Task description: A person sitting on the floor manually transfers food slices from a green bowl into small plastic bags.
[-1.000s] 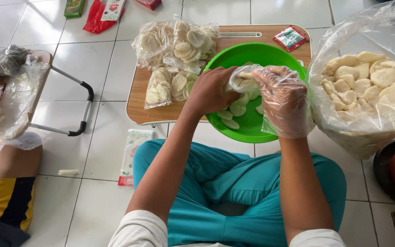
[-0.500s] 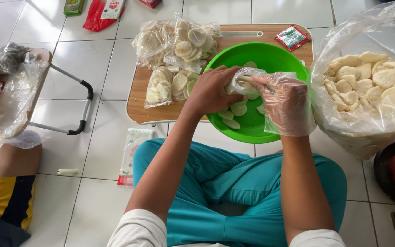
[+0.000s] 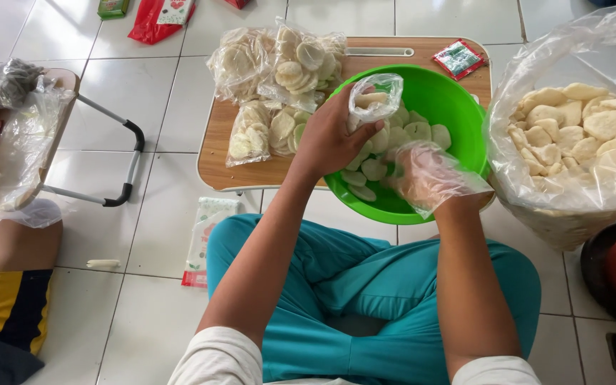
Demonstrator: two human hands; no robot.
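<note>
A green bowl with several pale round crackers sits on a low wooden table. My left hand holds a small clear plastic bag with a few crackers in it over the bowl's left side. My right hand, in a clear plastic glove, reaches down into the bowl among the crackers, fingers curled; whether it grips any is hidden.
Several filled cracker bags lie on the table's left half, a small red-green packet at its far right corner. A big open sack of crackers stands to the right. Another person's leg and a second low table are left.
My right hand has left the small bag and dropped into the bowl. My left hand still holds the bag, now raised slightly higher.
</note>
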